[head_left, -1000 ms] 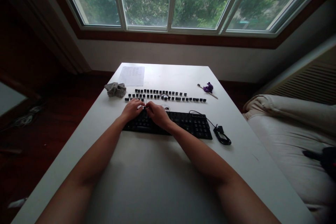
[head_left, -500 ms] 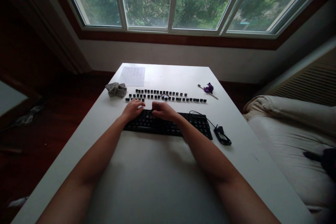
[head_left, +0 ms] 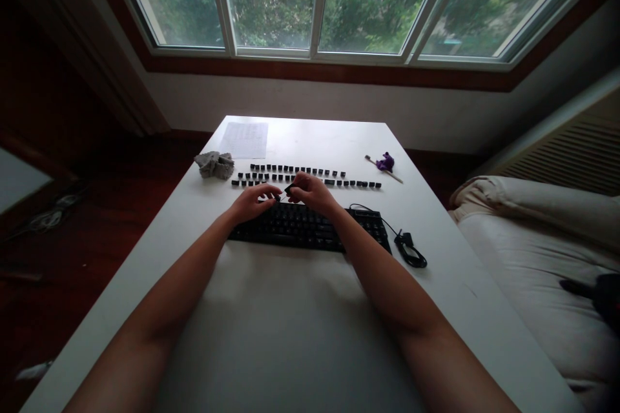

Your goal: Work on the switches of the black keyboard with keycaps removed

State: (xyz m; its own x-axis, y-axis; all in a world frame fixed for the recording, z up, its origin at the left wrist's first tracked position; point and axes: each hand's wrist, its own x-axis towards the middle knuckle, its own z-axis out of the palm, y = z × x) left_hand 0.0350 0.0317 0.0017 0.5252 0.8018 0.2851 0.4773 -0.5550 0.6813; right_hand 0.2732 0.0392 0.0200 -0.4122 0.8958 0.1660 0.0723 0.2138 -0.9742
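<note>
A black keyboard (head_left: pixel 290 230) lies across the white table, with my forearms reaching over its two ends. Above its back edge, my left hand (head_left: pixel 252 201) pinches a small black keycap (head_left: pixel 278 197) between thumb and fingertips. My right hand (head_left: pixel 310 191) is closed on a small dark keycap puller (head_left: pixel 289 188); thin pale wires run from it towards the keycap. Behind the hands, loose black keycaps (head_left: pixel 298 169) stand in several rows. My right hand covers part of the nearest rows.
At the left edge lies a crumpled grey cloth (head_left: pixel 214 166), beside a printed paper sheet (head_left: pixel 245 140). A toothbrush (head_left: pixel 393 176) with a purple cloth (head_left: pixel 385 162) rests at the right. The keyboard's coiled cable (head_left: pixel 411 254) sits by its right end. A pale sofa (head_left: pixel 518 258) flanks the table.
My right hand has lifted off the keys and moved slightly right and away, turning over. My left hand has come right to meet it, and a keycap now shows at its fingertips.
</note>
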